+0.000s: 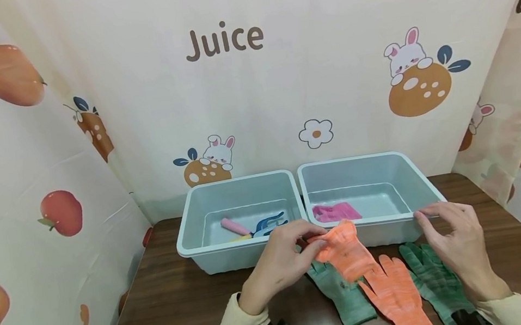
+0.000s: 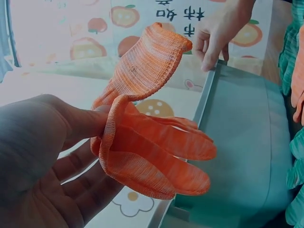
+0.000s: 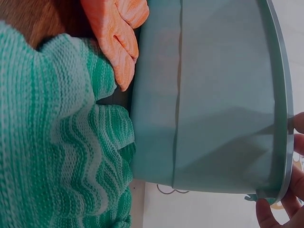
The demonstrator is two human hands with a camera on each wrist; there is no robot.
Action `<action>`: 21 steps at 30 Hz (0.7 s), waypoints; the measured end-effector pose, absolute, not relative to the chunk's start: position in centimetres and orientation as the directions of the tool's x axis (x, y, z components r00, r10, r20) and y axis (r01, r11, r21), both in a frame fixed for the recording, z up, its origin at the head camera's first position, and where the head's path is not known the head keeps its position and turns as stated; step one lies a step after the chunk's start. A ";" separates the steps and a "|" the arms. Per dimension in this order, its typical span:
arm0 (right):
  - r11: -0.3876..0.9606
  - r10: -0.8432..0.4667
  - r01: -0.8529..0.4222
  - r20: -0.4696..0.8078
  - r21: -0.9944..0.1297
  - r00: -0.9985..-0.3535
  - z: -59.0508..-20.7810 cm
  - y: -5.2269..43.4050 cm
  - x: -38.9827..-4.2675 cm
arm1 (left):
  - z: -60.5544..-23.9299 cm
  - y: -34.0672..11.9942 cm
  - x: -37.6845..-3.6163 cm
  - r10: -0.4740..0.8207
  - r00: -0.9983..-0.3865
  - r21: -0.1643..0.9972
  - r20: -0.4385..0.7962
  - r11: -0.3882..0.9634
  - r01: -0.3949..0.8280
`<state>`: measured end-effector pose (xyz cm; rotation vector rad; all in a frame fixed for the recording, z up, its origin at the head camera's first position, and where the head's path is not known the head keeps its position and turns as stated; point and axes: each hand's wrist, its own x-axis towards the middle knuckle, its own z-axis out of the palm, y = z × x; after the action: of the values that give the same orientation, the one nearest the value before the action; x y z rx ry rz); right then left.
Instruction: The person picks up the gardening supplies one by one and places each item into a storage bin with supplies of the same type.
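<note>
My left hand [image 1: 285, 255] pinches an orange knit glove [image 1: 346, 252] by one end, between thumb and fingers. In the left wrist view the glove's cuff [image 2: 110, 137] hangs partly open and its fingers dangle beyond it. The held glove overlaps the front rim of the right blue bin [image 1: 378, 229] in the head view. At that bin's front right corner, my right hand [image 1: 458, 240] grips the rim, thumb on one side and fingers on the other. A second orange glove [image 1: 396, 293] lies on the table between two green gloves, one left [image 1: 350, 299] and one right [image 1: 434, 277].
Inside the right bin is a crumpled pink item [image 1: 336, 212]. The left blue bin [image 1: 232, 251] stands beside it, containing a pink-handled tool [image 1: 235, 226] and a blue-handled tool [image 1: 268, 223]. A printed curtain [image 1: 241, 93] rises behind the wooden table [image 1: 162, 318].
</note>
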<state>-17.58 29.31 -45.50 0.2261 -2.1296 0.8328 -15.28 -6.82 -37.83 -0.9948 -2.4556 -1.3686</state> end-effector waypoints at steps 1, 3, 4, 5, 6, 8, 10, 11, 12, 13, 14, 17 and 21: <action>0.765 0.119 -0.424 0.753 -0.485 -0.647 -45.5 29.3 -17.6 | -37.8 -6.8 -15.3 0.471 -0.766 0.698 0.438 0.358 0.620; 0.765 0.117 -0.427 0.755 -0.483 -0.645 -45.5 29.4 -17.6 | -37.8 -6.6 -15.4 0.467 -0.764 0.696 0.444 0.357 0.623; 0.764 0.116 -0.428 0.757 -0.482 -0.643 -45.5 29.4 -17.6 | -37.8 -6.6 -15.4 0.466 -0.763 0.693 0.448 0.358 0.625; 0.764 0.117 -0.430 0.758 -0.481 -0.642 -45.6 29.4 -17.6 | -37.8 -6.5 -15.5 0.464 -0.762 0.692 0.452 0.356 0.628; 0.763 0.120 -0.429 0.758 -0.483 -0.641 -45.6 29.4 -17.6 | -37.8 -6.5 -15.6 0.463 -0.760 0.689 0.456 0.357 0.630; 0.762 0.118 -0.432 0.759 -0.483 -0.641 -45.6 29.3 -17.6 | -37.7 -6.5 -15.6 0.459 -0.759 0.685 0.461 0.359 0.633; 0.760 0.118 -0.434 0.760 -0.483 -0.639 -45.6 29.3 -17.6 | -37.7 -6.5 -15.7 0.457 -0.758 0.684 0.465 0.358 0.636; 0.759 0.118 -0.435 0.760 -0.484 -0.639 -45.7 29.3 -17.6 | -37.7 -6.5 -15.8 0.457 -0.755 0.683 0.470 0.355 0.639; 0.759 0.119 -0.435 0.761 -0.484 -0.638 -45.7 29.3 -17.6 | -37.7 -6.5 -15.9 0.456 -0.754 0.681 0.473 0.353 0.641; 0.758 0.117 -0.437 0.760 -0.484 -0.639 -45.7 29.3 -17.6 | -37.8 -6.6 -15.9 0.455 -0.751 0.679 0.478 0.351 0.645; 0.758 0.119 -0.437 0.761 -0.485 -0.638 -45.6 29.3 -17.6 | -37.8 -6.6 -16.0 0.455 -0.748 0.676 0.483 0.349 0.649; 0.758 0.122 -0.434 0.759 -0.486 -0.639 -45.6 29.3 -17.7 | -37.8 -6.6 -16.3 0.453 -0.740 0.667 0.497 0.347 0.660; 0.757 0.128 -0.429 0.755 -0.493 -0.643 -45.4 29.2 -17.7 | -37.6 -6.7 -16.4 0.450 -0.735 0.659 0.508 0.346 0.668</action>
<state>-17.66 29.22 -45.45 0.2252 -2.1156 0.8475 -16.39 -6.66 -37.63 -1.0061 -2.3721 -1.3354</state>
